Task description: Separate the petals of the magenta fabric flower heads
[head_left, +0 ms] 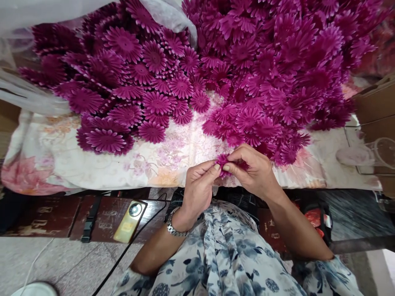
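Note:
My left hand (199, 185) and my right hand (251, 166) meet over the front edge of the table, both pinched on one magenta fabric flower (222, 163). Fingers of both hands cover most of that flower. A metal watch (174, 227) is on my left wrist. A flat spread of magenta flowers (129, 82) lies to the left. A heaped pile of flowers (277, 70) lies just behind my right hand.
A floral cloth (92, 164) covers the table. Clear plastic sheeting (173, 14) lies at the back left. A gold phone (129, 222) with a cable rests on a dark bench below. A cardboard box (376, 107) and a clear plastic container (384, 152) stand at the right.

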Available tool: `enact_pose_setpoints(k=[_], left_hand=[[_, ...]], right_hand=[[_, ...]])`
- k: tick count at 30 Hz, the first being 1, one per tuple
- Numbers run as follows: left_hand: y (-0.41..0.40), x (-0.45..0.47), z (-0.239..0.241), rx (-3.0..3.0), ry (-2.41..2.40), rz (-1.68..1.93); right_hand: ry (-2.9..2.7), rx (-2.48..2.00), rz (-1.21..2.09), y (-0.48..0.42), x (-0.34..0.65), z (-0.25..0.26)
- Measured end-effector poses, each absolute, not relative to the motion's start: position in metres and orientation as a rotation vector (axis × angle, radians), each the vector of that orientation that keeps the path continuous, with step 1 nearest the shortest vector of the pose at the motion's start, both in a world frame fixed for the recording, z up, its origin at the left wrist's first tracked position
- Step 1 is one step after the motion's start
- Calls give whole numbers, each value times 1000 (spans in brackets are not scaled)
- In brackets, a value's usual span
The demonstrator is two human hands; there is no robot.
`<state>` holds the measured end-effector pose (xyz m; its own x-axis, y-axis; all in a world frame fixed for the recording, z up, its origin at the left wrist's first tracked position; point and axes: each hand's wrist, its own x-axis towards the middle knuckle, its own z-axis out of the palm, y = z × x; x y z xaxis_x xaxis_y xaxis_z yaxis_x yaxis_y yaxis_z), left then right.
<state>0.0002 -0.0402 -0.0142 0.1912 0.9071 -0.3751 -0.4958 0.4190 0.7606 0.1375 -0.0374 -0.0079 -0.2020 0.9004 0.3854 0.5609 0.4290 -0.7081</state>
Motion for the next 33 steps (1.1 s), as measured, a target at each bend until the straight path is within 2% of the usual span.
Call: enact_pose_setpoints(k=[3,8,10,12,16,20,25,31,33], left_hand=[[-41,-2,-13,537,902,1043],[-39,-3,-10,550,939,1065],[-38,-2,-9,539,955,1056],[-37,-1,-9,541,977,1062],[-38,1,-10,561,947,1039],[-40,2,-14,594,914,1027],[-43,0,-18,627,893,1019],[-40,-1,-13,575,923,1036],[-38,0,-11,546,924,1027]], right_hand=[[-1856,-1259,439,-31,148,-5],[-1762,-1482,-435,-14,186,11],[-1750,-1581,-594,-13,192,15],[-1824,-1531,-466,-17,186,14],[-2064,-1277,122,-30,155,1],[-2055,-1231,209,-36,140,-8],[-2050,-1234,105,-34,145,-5],[-1807,-1414,-664,-11,185,18],[-1776,-1512,-724,-8,193,25]])
